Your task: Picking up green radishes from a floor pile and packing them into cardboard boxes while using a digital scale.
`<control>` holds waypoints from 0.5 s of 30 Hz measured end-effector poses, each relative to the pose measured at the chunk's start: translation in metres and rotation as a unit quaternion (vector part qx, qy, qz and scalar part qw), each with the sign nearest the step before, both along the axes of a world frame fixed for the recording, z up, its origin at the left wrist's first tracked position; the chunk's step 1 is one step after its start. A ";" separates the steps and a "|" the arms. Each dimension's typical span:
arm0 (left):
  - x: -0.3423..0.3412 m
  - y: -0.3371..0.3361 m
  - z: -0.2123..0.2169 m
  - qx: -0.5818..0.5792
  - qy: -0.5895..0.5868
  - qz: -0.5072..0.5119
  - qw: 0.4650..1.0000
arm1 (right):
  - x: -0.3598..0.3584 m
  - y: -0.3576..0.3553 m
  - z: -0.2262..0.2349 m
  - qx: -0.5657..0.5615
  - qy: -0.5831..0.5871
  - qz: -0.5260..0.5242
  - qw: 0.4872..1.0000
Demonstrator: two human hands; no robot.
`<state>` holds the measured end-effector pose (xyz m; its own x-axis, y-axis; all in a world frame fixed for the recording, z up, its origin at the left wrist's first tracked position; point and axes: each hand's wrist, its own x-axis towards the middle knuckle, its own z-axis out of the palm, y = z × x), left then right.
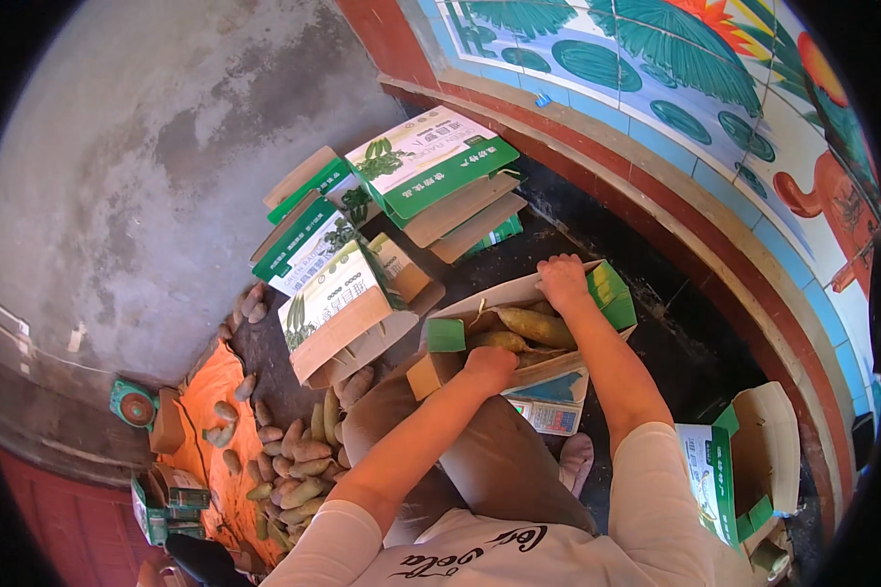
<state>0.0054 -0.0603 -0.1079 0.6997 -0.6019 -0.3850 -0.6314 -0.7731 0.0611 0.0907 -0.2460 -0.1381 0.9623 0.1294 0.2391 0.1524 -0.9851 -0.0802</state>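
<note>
Carton [550, 369] of sweet potatoes [529, 326]: your right hand [564, 284] grips its far rim, your left hand [491, 369] (can't tell its grip) at the near side

2 forearms [617, 362] extended (right fingers [557, 263] curled)

White short-sleeved shirt [578, 560] with black lettering [440, 562], brown trousers [504, 474].
</note>
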 end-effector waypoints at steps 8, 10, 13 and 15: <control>-0.015 0.005 0.005 0.015 -0.057 -0.141 0.988 | -0.052 -0.025 0.001 0.020 -0.051 0.018 0.998; -0.017 0.011 0.001 -0.024 -0.090 -0.182 0.979 | -0.078 -0.037 0.006 0.025 -0.057 0.005 0.998; -0.023 0.008 0.010 -0.085 -0.141 -0.251 0.954 | -0.127 -0.058 0.011 0.003 -0.062 -0.061 0.996; -0.031 -0.002 0.020 -0.102 -0.157 -0.293 0.938 | -0.166 -0.069 0.021 0.043 -0.067 -0.107 0.991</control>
